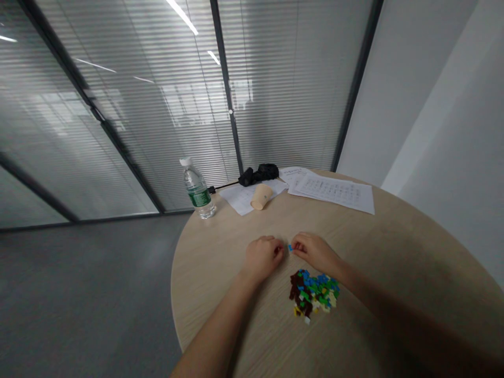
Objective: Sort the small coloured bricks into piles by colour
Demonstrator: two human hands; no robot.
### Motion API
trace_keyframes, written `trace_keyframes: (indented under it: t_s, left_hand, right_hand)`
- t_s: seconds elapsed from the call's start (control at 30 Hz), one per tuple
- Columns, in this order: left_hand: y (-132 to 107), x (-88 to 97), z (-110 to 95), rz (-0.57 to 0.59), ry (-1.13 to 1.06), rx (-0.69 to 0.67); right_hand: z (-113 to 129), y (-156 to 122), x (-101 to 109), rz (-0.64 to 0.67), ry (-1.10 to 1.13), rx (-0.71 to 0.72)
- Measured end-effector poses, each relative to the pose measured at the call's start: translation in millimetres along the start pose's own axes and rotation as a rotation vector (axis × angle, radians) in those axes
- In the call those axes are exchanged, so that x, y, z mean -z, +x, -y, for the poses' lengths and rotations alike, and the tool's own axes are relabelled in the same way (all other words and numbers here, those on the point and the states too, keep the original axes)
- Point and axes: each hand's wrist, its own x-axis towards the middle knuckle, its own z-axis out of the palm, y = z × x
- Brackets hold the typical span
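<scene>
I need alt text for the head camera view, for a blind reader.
Left hand and right hand meet at a small blue brick above a round wooden table, near a heap of colorful bricks. Papers, a cup and a water bottle sit farther back.

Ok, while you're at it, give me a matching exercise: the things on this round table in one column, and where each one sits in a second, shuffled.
Things:
1. Water bottle
2. Paper cup
3. Pile of small plastic bricks
4. Small blue brick

Places:
A. Between the left hand and the right hand
B. Standing near the edge of the tabletop
C. On the tabletop, nearer the person than the hands
D. On its side on a sheet of paper

Pairs: 1-B; 2-D; 3-C; 4-A
</scene>
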Motion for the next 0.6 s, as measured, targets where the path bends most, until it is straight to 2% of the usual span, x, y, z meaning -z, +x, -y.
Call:
trace_keyframes:
  t_s: [0.3,0.43,0.6]
  left_hand:
    - [0,-3.2,2,0.009,0.006,-0.012]
    - [0,-4.3,3,0.013,0.005,-0.037]
    - [-1,-7.8,1,0.009,-0.063,-0.122]
  right_hand:
    - [1,4,-2,-0.024,0.076,-0.067]
    - [-5,-2,12,0.0,0.127,-0.087]
    - [-17,-35,38,0.121,0.153,-0.086]
